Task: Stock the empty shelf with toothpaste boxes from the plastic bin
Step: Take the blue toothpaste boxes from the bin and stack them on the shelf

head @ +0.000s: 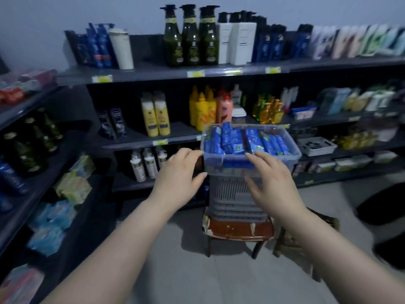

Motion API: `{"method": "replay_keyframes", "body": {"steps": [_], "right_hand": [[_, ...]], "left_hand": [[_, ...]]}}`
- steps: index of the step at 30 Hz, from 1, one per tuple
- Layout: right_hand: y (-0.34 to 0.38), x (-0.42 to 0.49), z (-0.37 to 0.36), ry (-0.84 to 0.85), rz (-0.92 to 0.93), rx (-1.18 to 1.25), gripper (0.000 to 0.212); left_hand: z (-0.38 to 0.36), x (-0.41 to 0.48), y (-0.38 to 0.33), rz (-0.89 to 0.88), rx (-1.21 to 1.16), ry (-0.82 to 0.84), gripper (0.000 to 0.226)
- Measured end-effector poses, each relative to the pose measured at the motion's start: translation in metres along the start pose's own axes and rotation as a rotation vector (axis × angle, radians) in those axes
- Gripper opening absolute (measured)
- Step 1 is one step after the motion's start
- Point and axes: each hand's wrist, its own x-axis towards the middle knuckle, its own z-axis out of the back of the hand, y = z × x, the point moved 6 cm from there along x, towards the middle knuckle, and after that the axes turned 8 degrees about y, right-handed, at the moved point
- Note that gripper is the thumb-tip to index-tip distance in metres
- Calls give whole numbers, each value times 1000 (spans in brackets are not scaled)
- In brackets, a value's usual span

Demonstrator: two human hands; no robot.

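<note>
Head view: your left hand (177,174) and right hand (272,178) hover, fingers loose, gripping nothing, just before the plastic bin (294,155) of toothpaste boxes (232,139), atop stacked grey baskets (232,198).

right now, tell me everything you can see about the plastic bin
The bin is a clear, bluish-looking plastic tub, rectangular, with a rim and no lid. It stands level, packed with blue toothpaste boxes, on a grey slatted basket that sits on a worn stool before the shelves. The left hand is at its near left corner and the right hand at its front rim, both open; blur hides whether they touch it.
</note>
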Motion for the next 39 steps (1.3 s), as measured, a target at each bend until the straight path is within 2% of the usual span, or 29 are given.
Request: {"method": "replay_keyframes", "body": {"steps": [5, 9, 19, 26, 36, 39], "right_hand": [[-47, 53, -12, -28, -135, -23, 54], [-73, 79, -33, -25, -219, -16, 55], [-132, 144, -88, 93, -336, 43, 56], [-158, 226, -134, 243, -216, 97, 57], [-172, 331, -197, 506, 28, 21, 68], [-182, 347, -205, 604, 133, 35, 54]], "left_hand": [[-31, 90, 7, -104, -45, 41, 53], [-67, 143, 24, -127, -61, 142, 54], [-159, 230, 80, 53, -85, 350, 60], [-194, 280, 105, 203, -52, 347, 67], [-232, 322, 124, 423, 31, 446, 60], [-238, 327, 121, 475, 101, 504, 57]]}}
